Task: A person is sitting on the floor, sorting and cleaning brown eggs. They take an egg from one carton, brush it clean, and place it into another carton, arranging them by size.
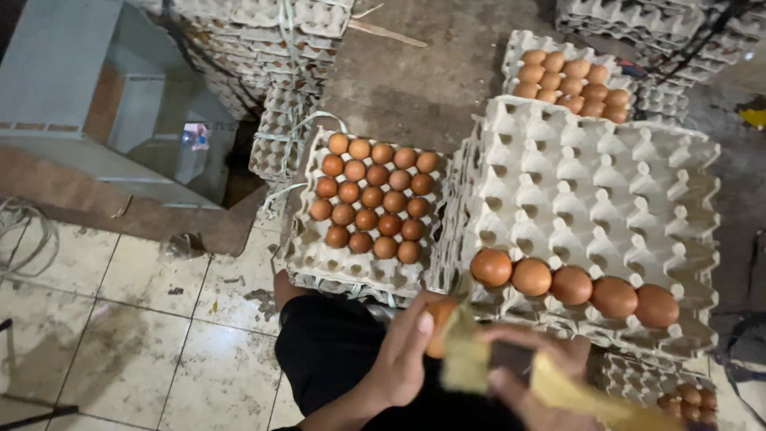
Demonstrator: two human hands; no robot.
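Note:
My left hand (403, 355) holds a brown egg (439, 326) low in the view, just in front of a grey pulp egg tray (590, 175). My right hand (531, 371) grips a yellow cloth (471, 359) that lies against the egg and trails off to the right. The tray sits on a stack and carries a single row of brown eggs (572, 285) along its near edge. The rest of its cups are bare.
A tray partly filled with brown eggs (371, 199) lies to the left on another stack. A third egg tray (570, 80) sits further back. Stacks of tied trays (271, 32) stand behind. Dirty floor tiles (136, 319) lie at left; my dark-clothed knee (335, 351) is below.

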